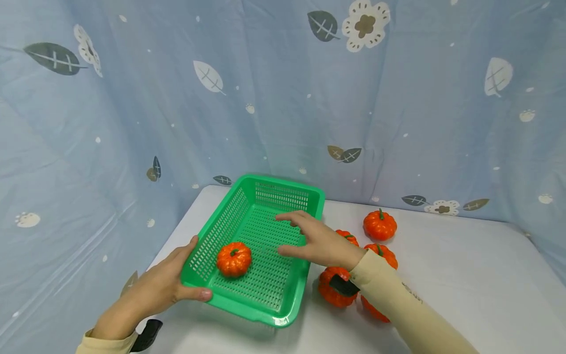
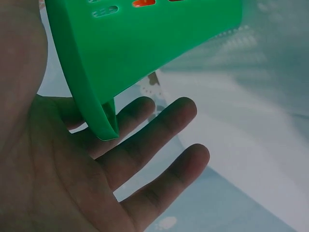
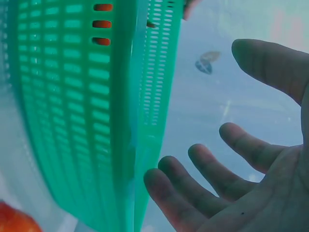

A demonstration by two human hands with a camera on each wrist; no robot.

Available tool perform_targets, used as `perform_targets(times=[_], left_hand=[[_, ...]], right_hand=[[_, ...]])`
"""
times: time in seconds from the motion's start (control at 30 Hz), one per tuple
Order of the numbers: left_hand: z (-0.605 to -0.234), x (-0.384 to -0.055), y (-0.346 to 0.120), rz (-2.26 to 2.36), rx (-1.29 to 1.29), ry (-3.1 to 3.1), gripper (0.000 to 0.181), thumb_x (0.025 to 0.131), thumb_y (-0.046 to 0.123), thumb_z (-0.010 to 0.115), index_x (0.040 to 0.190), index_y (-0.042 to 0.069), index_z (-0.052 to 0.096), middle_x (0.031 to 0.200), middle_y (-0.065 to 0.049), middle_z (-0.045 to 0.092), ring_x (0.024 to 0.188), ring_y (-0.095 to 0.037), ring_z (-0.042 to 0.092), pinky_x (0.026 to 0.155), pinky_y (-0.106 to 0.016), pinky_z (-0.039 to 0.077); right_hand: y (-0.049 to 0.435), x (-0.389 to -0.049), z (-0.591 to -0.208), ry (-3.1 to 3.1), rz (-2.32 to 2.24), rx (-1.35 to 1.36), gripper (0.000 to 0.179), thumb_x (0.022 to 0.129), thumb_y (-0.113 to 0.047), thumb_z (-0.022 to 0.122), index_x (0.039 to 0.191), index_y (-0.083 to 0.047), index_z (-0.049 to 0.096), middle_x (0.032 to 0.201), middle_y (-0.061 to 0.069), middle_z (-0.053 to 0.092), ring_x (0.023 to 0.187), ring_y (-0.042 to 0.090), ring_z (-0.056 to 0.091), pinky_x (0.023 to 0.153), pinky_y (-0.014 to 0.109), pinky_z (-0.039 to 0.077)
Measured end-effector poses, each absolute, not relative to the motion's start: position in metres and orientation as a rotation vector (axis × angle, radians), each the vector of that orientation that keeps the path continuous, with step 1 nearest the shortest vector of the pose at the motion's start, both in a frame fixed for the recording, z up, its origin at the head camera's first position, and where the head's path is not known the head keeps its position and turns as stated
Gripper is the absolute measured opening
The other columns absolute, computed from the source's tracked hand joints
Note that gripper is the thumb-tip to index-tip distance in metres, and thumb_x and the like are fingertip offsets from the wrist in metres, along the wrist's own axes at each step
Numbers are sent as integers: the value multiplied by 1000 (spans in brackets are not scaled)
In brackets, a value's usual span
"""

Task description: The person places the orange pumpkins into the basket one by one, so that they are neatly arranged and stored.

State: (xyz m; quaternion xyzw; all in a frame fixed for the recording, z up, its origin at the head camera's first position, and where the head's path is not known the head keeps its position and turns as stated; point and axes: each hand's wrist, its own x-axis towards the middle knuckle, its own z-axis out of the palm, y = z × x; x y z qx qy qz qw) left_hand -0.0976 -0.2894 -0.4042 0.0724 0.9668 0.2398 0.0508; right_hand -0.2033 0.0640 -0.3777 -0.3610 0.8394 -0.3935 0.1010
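Note:
A green plastic basket with slotted walls stands at the left part of the white table, and one small orange pumpkin lies inside it. My left hand holds the basket's near-left corner, thumb over the near rim and fingers along the outside. Up close in the left wrist view, the green rim crosses the palm. Over the basket's right side hovers my right hand, fingers spread and holding nothing. Its fingertips appear beside the basket wall in the right wrist view.
Right of the basket, several more pumpkins sit on the white table: one at the back, others partly hidden under my right forearm. A blue patterned curtain hangs behind and at the left.

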Motion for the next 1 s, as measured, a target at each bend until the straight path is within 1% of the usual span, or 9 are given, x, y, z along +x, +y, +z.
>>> perform_targets(times=[0.1, 0.23, 0.33, 0.47, 0.6, 0.7, 0.87, 1.0], left_hand=[[-404, -96, -290, 731, 225, 2946, 135, 67, 76, 75, 163, 6, 11, 156, -22, 38, 128, -40, 52, 94, -59, 47], [-404, -95, -291, 731, 210, 2936, 136, 67, 75, 76, 164, 7, 9, 157, -22, 36, 128, -41, 51, 94, -59, 47], [-405, -94, -292, 731, 201, 2934, 136, 67, 75, 76, 164, 8, 8, 157, -22, 36, 127, -41, 52, 93, -59, 47], [-406, -93, -293, 733, 203, 2940, 136, 67, 74, 77, 164, 8, 9, 156, -23, 36, 127, -41, 52, 93, -60, 47], [-406, -93, -293, 745, 210, 2950, 135, 68, 73, 77, 164, 8, 9, 156, -23, 37, 127, -42, 52, 94, -60, 47], [-406, -94, -293, 753, 212, 2952, 134, 68, 73, 77, 164, 8, 9, 156, -22, 37, 127, -41, 52, 95, -60, 47], [-407, -95, -292, 768, 219, 2951, 134, 69, 72, 77, 164, 7, 9, 156, -22, 36, 128, -41, 51, 96, -60, 46], [-408, -97, -291, 795, 223, 2938, 134, 69, 71, 78, 164, 7, 9, 156, -23, 36, 129, -41, 50, 97, -61, 45]], right_hand=[[84, -195, -375, 2503, -1196, -1031, 68, 91, -48, 74, 151, -32, 45, 148, -14, 43, 132, 15, 46, 95, 43, 49], [106, -187, -376, 2551, -1190, -1027, 69, 92, -50, 72, 152, -33, 42, 151, -13, 41, 135, 20, 46, 100, 49, 47], [122, -183, -379, 2596, -1198, -987, 68, 92, -50, 73, 151, -34, 43, 152, -14, 41, 136, 20, 46, 106, 54, 42], [141, -178, -385, 2662, -1197, -904, 65, 91, -49, 74, 148, -37, 46, 150, -17, 43, 135, 16, 46, 105, 56, 42], [156, -175, -393, 2711, -1186, -869, 64, 91, -46, 76, 147, -32, 48, 147, -11, 48, 135, 22, 48, 104, 59, 42], [165, -173, -401, 2718, -1209, -856, 64, 90, -43, 77, 145, -26, 50, 145, -8, 51, 133, 26, 50, 103, 59, 42], [175, -170, -417, 2729, -1217, -833, 66, 90, -43, 77, 146, -20, 51, 145, -4, 52, 132, 28, 50, 101, 59, 45], [181, -168, -426, 2757, -1185, -791, 67, 91, -44, 76, 146, -16, 51, 144, -1, 53, 133, 30, 49, 103, 61, 43]])
